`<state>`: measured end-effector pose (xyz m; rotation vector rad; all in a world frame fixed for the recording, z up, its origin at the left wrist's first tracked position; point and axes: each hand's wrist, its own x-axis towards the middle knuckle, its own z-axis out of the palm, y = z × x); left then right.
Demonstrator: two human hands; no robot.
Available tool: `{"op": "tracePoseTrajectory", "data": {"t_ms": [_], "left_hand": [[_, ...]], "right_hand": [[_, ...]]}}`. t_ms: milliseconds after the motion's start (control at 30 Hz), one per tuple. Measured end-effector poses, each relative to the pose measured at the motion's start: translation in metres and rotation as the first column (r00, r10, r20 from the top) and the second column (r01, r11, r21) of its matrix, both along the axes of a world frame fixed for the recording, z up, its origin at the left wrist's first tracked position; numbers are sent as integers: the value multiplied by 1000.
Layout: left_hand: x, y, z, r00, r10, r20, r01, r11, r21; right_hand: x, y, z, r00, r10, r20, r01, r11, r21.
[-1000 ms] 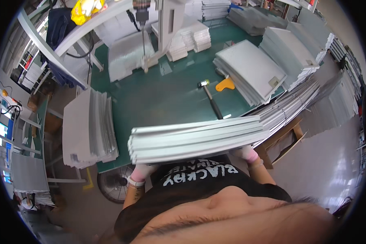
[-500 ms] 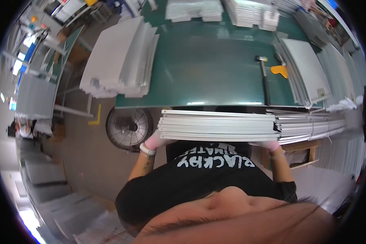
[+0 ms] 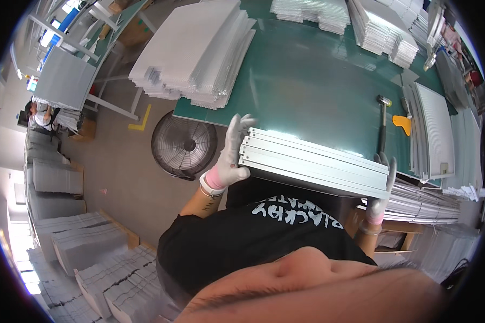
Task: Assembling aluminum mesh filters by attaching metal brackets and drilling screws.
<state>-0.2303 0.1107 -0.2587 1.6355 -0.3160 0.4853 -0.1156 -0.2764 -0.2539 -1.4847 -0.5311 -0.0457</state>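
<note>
Bundle of pale metal-edged panels: several, layered edge-on, small holes at the left end; located at the near edge of the tabletop, slanting slightly toward the person at its right end. Condition, as judged: already gathered into one bundle, ends nearly aligned; whether it rests on the tabletop cannot be told, nor how much handling remains.

Left hand: white glove, pink cuff; at the bundle's left end, palm turned inward, fingers extended away from the body, thumb apart.

Right hand: same glove; flat along the right end, fingers straight, pointing away. Both forearms reach forward beside the torso.

Mallet: black handle, toward the near right corner.

Scraper: orange, just right of the mallet.

Stack of ribbed panels: right edge.

Stack of white sheets: left edge, near left corner.

Fan: floor, below that corner.
</note>
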Motion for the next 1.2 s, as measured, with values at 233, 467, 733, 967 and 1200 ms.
{"op": "tracePoseTrajectory", "data": {"t_ms": [233,467,733,967,1200], "left_hand": [[8,-11,-5,972,102,211,-126,986,105],[13,-5,-16,919,23,393,-79,989,126],[9,-7,-35,936,183,299,-176,983,-52],[0,-6,-18,904,293,311,-355,920,165],[-17,-25,-3,880,453,146,-476,847,237]], "right_hand": [[5,12,-3,999,-25,40,28,997,-71],[12,12,-5,999,-19,-46,17,999,-43],[14,18,-5,995,-86,-53,83,995,-55],[21,15,-4,984,-27,-178,50,991,128],[28,9,-4,963,-26,-267,68,986,150]]}}
